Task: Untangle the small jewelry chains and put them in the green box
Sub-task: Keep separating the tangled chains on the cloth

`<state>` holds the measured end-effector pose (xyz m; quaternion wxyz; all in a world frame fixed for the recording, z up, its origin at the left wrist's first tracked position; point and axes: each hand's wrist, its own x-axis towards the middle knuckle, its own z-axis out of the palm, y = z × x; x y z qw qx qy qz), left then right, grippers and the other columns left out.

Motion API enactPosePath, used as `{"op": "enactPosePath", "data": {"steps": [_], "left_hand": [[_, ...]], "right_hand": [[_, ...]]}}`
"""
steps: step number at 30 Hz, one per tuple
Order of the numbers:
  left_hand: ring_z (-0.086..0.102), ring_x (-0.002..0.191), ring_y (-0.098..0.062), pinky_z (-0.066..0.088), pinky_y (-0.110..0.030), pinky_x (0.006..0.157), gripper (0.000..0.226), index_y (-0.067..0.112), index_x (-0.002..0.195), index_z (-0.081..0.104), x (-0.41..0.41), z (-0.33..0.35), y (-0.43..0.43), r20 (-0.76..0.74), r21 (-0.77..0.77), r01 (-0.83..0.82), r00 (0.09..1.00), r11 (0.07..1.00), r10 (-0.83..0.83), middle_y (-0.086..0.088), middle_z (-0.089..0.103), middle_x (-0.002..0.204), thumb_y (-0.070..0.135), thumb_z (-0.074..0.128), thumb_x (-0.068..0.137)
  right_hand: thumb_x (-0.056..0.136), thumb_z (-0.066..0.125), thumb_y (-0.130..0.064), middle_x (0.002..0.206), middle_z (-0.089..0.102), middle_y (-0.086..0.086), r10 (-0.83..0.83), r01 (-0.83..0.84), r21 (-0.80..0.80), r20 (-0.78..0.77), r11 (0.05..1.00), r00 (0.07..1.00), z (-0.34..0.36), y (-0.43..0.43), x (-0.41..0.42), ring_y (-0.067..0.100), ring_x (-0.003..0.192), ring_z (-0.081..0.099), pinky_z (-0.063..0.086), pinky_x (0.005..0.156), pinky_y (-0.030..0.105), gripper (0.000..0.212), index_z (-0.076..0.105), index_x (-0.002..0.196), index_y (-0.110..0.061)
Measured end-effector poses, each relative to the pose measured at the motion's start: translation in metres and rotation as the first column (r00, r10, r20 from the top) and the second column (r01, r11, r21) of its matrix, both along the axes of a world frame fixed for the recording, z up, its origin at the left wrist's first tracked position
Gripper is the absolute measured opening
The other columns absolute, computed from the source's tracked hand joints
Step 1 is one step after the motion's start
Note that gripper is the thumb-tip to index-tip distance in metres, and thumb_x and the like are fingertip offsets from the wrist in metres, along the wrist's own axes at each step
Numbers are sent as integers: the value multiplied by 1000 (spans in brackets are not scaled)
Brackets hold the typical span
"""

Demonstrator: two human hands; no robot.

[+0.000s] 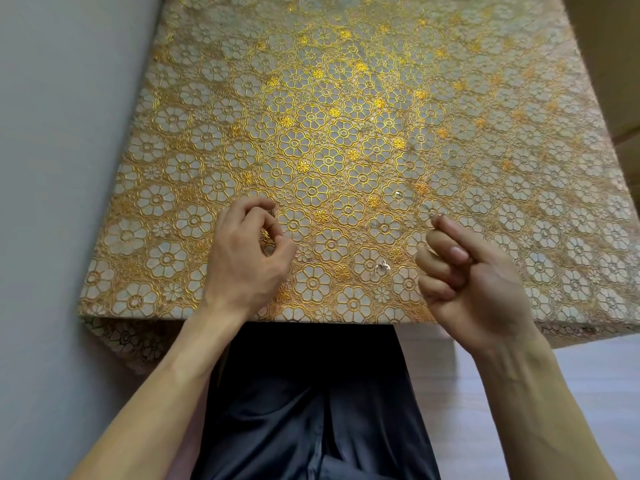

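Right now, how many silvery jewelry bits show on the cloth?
3: pendant between left hand and right hand, round glint beyond it, chain end at the right hand. More may be hidden.

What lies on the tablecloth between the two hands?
A small silver pendant and a thin chain pinched by the right hand. The left hand covers whatever is under it.

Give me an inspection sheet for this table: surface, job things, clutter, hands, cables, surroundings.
Surface: table under gold flowered cloth.
Job's things: thin chain at the right fingertips; silver pendant lying on the cloth; green box not seen.
Clutter: nothing seen.
Grippers: right hand pinches the chain; left hand curled, contents unclear.
Cables: nothing seen.
Surroundings: grey surface to the left; dark trousers below.
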<state>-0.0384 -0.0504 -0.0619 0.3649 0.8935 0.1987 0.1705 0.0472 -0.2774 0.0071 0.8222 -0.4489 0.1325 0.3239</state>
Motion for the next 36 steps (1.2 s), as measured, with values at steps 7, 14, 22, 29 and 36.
{"op": "enactPosePath", "data": {"steps": [7,14,22,29,36], "left_hand": [[59,99,-10,45,-11,80,20,13,82,61,1,11,4,27,-194,-109,993,975,117,8,61,118,32,55,82],[58,90,4,49,-13,75,20,14,83,62,-5,17,17,42,-247,-190,978,950,206,6,62,115,32,54,83],[46,113,-12,40,-33,93,13,16,84,61,-25,19,42,10,37,-268,963,963,268,6,59,119,29,60,85],[55,115,-29,34,-32,96,23,13,82,62,-53,7,68,-16,231,-348,932,909,361,-7,65,121,34,52,83],[55,111,-32,35,-35,96,19,10,81,63,-63,2,82,-27,269,-388,912,882,409,-10,66,118,27,56,82]], "right_hand": [[91,52,-22,53,30,-9,37,-37,-13,0,999,999,3,-7,-2,3,40,21,9,38,16,7,46,86,-22],[93,53,-19,55,31,-9,50,-29,-210,94,977,994,0,-3,-1,5,42,20,9,42,21,20,43,76,-23],[96,62,-20,60,51,-12,409,187,-749,532,636,741,-21,11,2,5,53,41,35,52,26,11,64,84,-20],[91,70,-30,68,64,-15,702,309,-857,515,413,492,-26,5,-9,5,64,60,44,58,21,4,68,88,-31],[90,70,-34,59,58,-11,728,104,-877,450,468,517,-28,-17,-12,7,54,50,39,54,22,18,69,75,-24]]}}
